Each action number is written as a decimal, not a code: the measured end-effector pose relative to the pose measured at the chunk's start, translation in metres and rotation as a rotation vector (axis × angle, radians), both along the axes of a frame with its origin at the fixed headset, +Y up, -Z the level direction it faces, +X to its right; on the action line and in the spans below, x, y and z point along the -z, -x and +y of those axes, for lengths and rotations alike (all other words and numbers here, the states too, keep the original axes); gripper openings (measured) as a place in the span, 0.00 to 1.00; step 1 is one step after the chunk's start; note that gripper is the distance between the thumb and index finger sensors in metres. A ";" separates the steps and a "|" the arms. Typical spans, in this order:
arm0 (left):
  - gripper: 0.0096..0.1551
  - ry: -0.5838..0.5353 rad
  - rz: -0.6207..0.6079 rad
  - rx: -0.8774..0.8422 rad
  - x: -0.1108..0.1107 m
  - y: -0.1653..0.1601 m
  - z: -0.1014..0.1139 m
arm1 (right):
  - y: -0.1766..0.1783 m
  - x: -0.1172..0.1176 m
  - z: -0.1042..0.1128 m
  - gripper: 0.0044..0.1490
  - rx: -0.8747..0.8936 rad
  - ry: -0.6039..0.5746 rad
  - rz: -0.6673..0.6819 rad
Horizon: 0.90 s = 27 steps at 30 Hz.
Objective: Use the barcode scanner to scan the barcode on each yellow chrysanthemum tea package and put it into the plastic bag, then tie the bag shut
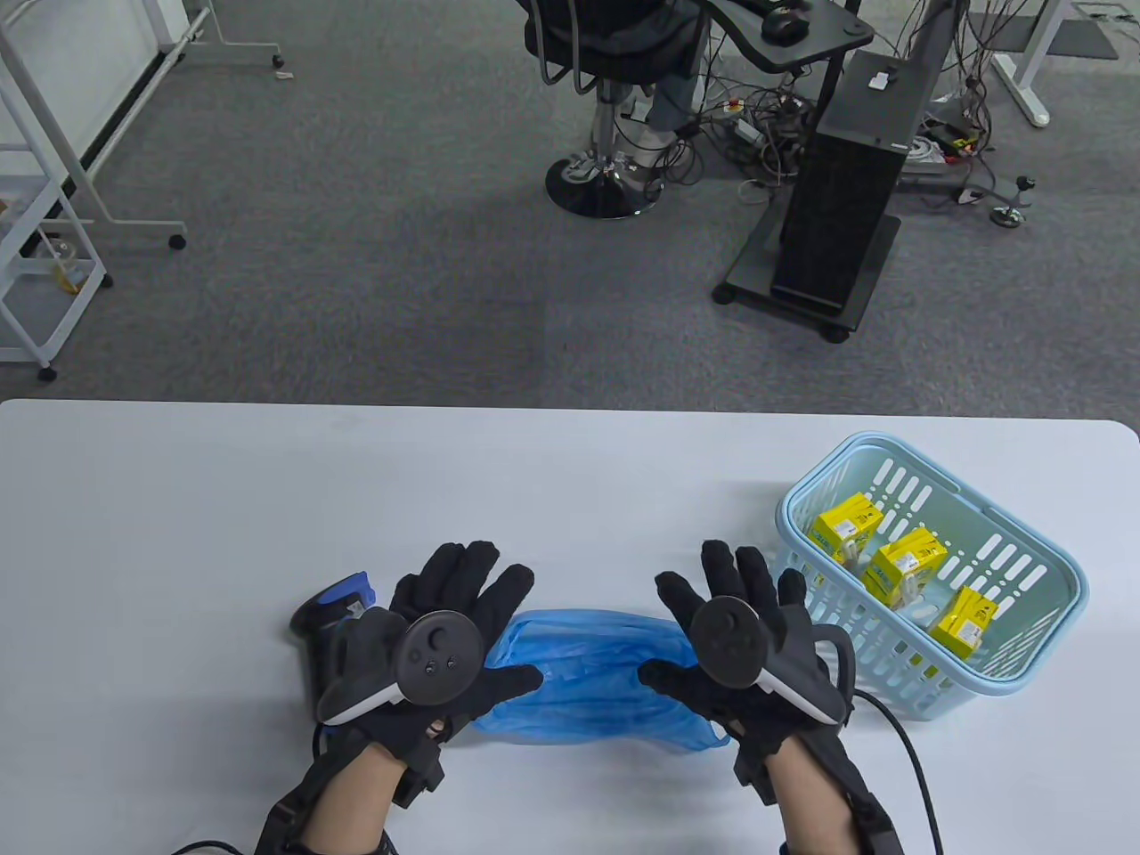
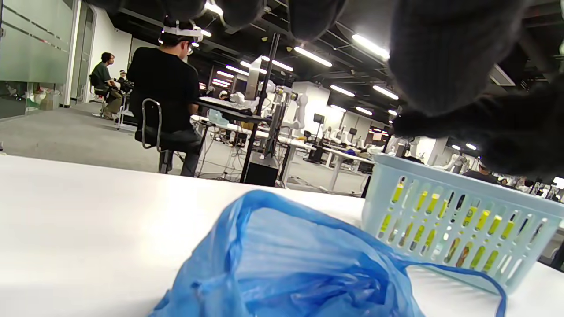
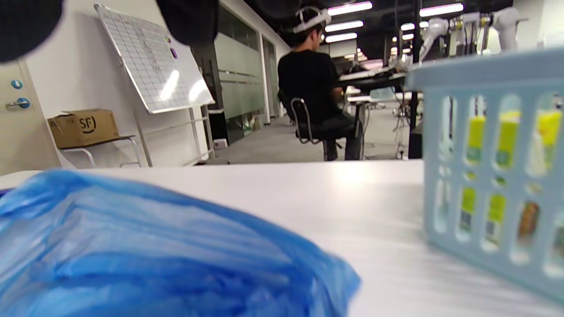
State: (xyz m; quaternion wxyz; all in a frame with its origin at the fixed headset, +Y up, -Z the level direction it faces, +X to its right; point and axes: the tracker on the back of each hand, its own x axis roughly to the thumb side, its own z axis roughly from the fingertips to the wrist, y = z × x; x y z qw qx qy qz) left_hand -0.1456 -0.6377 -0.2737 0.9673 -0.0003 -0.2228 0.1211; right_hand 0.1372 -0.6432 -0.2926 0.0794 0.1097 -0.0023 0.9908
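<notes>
One blue bag (image 1: 592,672) lies flat, long axis left to right. Beside it, three yellow packages (image 1: 907,565) fill a basket (image 1: 1051,614). Left hand (image 1: 445,641) and right hand (image 1: 739,637) hover with fingers spread, gripping nothing.

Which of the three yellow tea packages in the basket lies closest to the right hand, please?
The middle package, in the centre of the basket, lies closest to the right hand. The far one and the one at the basket's right end lie further away.
</notes>
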 end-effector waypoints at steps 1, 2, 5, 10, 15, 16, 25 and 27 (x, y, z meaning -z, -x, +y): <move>0.59 -0.003 0.003 0.008 -0.001 0.000 0.000 | 0.001 0.001 0.000 0.63 0.004 -0.009 0.000; 0.60 -0.013 0.009 0.019 -0.001 -0.001 -0.001 | 0.003 0.001 -0.002 0.63 0.014 -0.020 -0.002; 0.61 -0.020 0.037 0.040 0.002 0.002 -0.005 | 0.005 0.007 -0.013 0.63 0.047 0.004 0.021; 0.61 0.044 0.133 -0.014 0.011 0.026 -0.010 | -0.007 0.002 -0.012 0.63 0.045 0.018 -0.005; 0.60 0.080 0.349 -0.046 0.024 0.070 -0.022 | -0.027 -0.001 -0.002 0.62 0.131 0.023 -0.041; 0.59 0.110 0.389 -0.030 0.027 0.079 -0.030 | -0.030 -0.001 0.000 0.62 0.140 0.018 -0.047; 0.65 0.292 0.700 0.131 0.040 0.139 -0.108 | -0.041 0.001 -0.004 0.62 0.152 0.047 -0.072; 0.65 0.363 0.742 0.138 0.039 0.143 -0.120 | -0.042 0.002 -0.007 0.62 0.151 0.063 -0.077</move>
